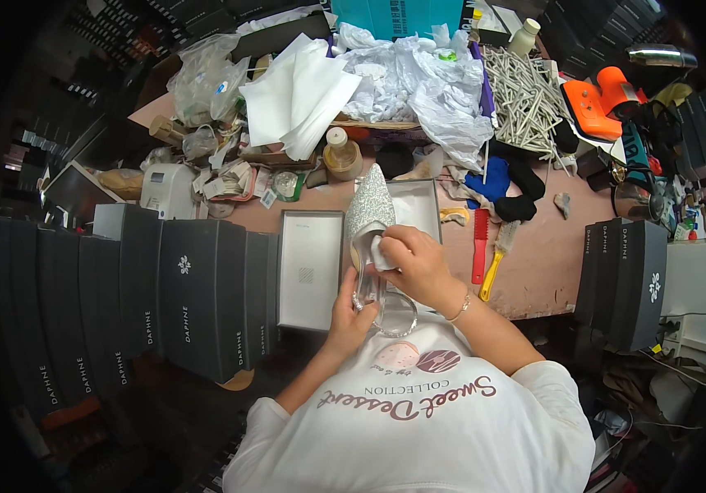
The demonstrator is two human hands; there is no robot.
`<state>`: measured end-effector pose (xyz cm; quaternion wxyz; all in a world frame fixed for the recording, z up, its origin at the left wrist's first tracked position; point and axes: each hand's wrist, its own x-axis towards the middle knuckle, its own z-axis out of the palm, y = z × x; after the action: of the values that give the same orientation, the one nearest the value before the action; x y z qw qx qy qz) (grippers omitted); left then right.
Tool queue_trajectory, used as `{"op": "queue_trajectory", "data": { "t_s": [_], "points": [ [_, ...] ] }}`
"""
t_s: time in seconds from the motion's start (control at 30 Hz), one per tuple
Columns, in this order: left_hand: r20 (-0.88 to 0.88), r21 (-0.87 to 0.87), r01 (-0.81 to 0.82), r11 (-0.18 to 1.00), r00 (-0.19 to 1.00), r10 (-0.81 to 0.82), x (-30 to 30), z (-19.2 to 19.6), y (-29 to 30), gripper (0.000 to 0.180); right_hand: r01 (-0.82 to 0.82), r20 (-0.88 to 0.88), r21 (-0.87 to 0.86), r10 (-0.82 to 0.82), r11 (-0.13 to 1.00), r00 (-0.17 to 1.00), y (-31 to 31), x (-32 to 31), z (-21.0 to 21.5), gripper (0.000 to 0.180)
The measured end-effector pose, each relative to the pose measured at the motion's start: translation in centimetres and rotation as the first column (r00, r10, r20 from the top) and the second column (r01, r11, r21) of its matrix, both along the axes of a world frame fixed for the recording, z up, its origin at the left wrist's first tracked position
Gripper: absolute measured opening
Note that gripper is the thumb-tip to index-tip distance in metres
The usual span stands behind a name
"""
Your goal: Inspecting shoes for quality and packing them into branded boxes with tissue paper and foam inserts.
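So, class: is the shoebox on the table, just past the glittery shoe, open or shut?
Open. The shoebox shows its pale inside, and its lid lies flat beside it. The silver shoe is outside it, held in both hands.

1. The pointed shoe (369,205) is silver and glittery all over its toe; its heel and strap are clear and see-through.
2. The cloth (381,255) in the right hand (418,267) is white.
3. The shoe boxes (164,296) standing in a row are dark grey, each with a small white flower mark.
4. The open box (310,267) is pale grey inside.
5. The tabletop (533,255) is pinkish brown.
6. The comb (480,244) is red; the brush (494,264) beside it has a yellow handle.
7. The crumpled bags (418,82) are white, as are the paper sheets (299,94).
8. The bundle of sticks (525,103) is pale grey.
9. The tool (595,103) is orange.
10. The person's shirt (418,435) is white with maroon lettering.
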<state>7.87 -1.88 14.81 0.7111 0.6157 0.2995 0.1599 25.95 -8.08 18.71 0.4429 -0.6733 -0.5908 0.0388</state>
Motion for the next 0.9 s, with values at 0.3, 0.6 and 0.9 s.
{"op": "queue_trajectory", "data": {
  "t_s": [0.3, 0.6, 0.9],
  "points": [
    [0.039, 0.034, 0.02, 0.999, 0.999, -0.021, -0.1, -1.2, -0.9, 0.073, 0.092, 0.234, -0.037, -0.081, 0.995, 0.969, 0.4, -0.7, -0.9, 0.045],
    [0.104, -0.039, 0.088, 0.995, 0.991, -0.084, -0.5, -1.0, -1.6, 0.077, -0.089, 0.391, -0.132, 0.135, 0.987, 0.91, 0.5, 0.5, -1.9, 0.036],
    [0.129, -0.155, 0.139, 0.978, 0.984, -0.12, -1.3, -0.6, -1.1, 0.077, -0.03, -0.535, -0.127, -0.043, 0.992, 0.844, 1.0, 1.6, 0.1, 0.108]
  ]
}}
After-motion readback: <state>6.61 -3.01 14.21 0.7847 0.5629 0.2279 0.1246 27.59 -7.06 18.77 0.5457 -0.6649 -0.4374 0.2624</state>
